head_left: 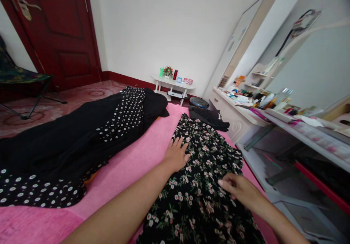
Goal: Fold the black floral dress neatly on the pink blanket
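Note:
A black floral dress or skirt (205, 171) lies spread out on the pink bed cover (128, 167). My left hand (176, 154) rests flat on its left edge, fingers spread and stretched out. Over the right part of the same floral cloth is my right hand (236, 187), its fingers loosely bent and the thumb apart from them. I see no cloth pinched in it, though the undersides of the fingers are partly hidden.
Black clothes (71, 124) with white-dotted parts lie along the left side of the bed. A folded dark garment (209, 117) sits at the far end. On the right stands a crowded dressing table (246, 113). A low white shelf (173, 81) is by the wall.

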{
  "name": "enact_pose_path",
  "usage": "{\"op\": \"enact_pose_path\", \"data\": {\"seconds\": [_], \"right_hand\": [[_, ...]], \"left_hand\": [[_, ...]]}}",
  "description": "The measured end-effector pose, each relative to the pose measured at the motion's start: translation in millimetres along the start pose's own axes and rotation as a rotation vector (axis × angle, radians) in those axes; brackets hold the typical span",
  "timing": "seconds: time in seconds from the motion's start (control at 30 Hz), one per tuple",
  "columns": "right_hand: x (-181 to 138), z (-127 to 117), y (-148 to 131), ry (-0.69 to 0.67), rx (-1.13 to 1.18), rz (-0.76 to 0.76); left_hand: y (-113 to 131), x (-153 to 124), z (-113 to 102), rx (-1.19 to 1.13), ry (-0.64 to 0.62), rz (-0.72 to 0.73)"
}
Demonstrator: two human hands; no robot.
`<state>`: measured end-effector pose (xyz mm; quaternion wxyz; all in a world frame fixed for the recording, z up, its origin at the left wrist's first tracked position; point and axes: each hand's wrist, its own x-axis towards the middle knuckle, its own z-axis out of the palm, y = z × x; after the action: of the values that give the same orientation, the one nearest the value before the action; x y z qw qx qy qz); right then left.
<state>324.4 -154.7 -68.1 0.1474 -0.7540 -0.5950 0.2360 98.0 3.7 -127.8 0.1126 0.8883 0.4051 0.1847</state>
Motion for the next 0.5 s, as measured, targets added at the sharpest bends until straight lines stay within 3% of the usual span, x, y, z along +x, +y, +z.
{"op": "enact_pose_path", "data": {"seconds": [0.07, 0.13, 0.23, 0.33, 0.43, 0.5], "right_hand": [[-0.1, 14.0, -1.8, 0.048, -0.079, 0.001], [0.7, 20.0, -5.5, 0.058, -0.008, -0.003], [1.7, 17.0, -12.8, 0.038, 0.391, 0.058], [1.2, 14.5, -18.2, 0.133, 0.71, 0.208], [0.8, 23.0, -19.7, 0.081, 0.568, 0.254], [0.9, 30.7, -20.4, 0.023, 0.43, 0.189]], "left_hand": [[0.0, 0.1, 0.7, -0.002, 0.013, 0.0], [0.5, -0.3, 0.7, -0.004, 0.016, 0.0], [1.7, -1.5, 0.1, -0.007, 0.02, 0.006], [2.9, -2.2, -0.4, -0.008, 0.031, 0.016], [3.2, -2.0, -0.3, -0.006, 0.039, 0.019], [3.2, -1.9, -0.2, -0.011, 0.038, 0.022]]}}
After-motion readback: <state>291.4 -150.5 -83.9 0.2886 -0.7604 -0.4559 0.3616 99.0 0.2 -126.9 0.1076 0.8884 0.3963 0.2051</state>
